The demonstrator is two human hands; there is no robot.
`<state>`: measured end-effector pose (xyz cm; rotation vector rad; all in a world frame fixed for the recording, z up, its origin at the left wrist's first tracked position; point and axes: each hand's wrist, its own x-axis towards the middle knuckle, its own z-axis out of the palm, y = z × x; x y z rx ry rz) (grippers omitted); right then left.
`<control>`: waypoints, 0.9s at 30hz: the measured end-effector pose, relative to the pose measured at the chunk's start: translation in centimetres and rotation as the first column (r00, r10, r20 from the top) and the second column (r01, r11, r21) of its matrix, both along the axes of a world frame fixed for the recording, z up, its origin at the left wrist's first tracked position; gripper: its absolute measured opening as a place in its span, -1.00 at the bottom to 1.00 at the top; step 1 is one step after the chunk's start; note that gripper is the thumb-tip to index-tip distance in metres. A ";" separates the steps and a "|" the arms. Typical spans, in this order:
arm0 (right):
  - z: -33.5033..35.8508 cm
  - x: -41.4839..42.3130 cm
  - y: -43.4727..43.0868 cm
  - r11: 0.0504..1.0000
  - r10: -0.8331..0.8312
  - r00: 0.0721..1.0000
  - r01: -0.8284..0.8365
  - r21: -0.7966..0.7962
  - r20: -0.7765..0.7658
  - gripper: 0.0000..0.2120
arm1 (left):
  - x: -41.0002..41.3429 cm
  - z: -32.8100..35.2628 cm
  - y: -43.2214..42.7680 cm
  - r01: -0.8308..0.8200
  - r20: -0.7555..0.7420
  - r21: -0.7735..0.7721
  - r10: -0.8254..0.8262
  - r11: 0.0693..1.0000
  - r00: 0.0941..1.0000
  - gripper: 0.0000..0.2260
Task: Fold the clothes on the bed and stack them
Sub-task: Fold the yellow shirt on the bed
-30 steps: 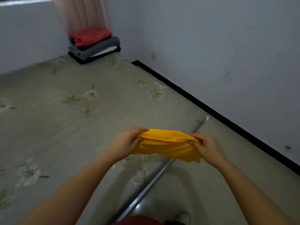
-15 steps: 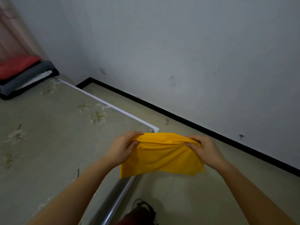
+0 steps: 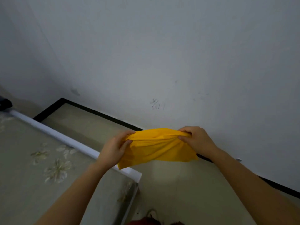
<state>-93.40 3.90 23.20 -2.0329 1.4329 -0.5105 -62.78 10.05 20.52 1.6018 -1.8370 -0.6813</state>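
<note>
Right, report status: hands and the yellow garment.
Left hand and right hand each pinch top edge of folded yellow fabric garment. It hangs in air, not on floral-sheeted bed. No obstruction seen.

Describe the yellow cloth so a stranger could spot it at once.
Find the pale wall, then the bed's corner below it. Beside that corner, the left hand and the right hand pinch the yellow cloth by its top edge. It is the only yellow thing in view.

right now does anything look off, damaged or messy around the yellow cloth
Only small things. The wall has dark scribble marks above the skirting, and a grey smudge further left. The yellow cloth is bunched and creased along its top edge, where the left hand and right hand pinch it.
</note>
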 end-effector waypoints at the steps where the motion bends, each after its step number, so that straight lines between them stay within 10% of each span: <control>1: 0.2 0.1 -2.1 1.000 0.000 1.000 0.000 0.002 0.001 -0.86 | 0.0 0.3 -1.9 -0.003 -0.009 0.003 0.003 1.000 1.000 -0.74; 13: -1.1 6.1 -28.1 0.966 0.257 0.966 -0.257 0.004 -0.035 -0.81 | 3.8 -1.8 -21.8 -0.273 -0.034 -0.020 0.272 0.962 0.962 -0.72; 27: -3.1 29.3 -45.6 0.777 0.623 0.781 -0.624 0.077 0.048 -0.87 | 18.1 -2.5 -27.9 -0.707 0.000 0.027 0.707 0.707 0.707 -0.69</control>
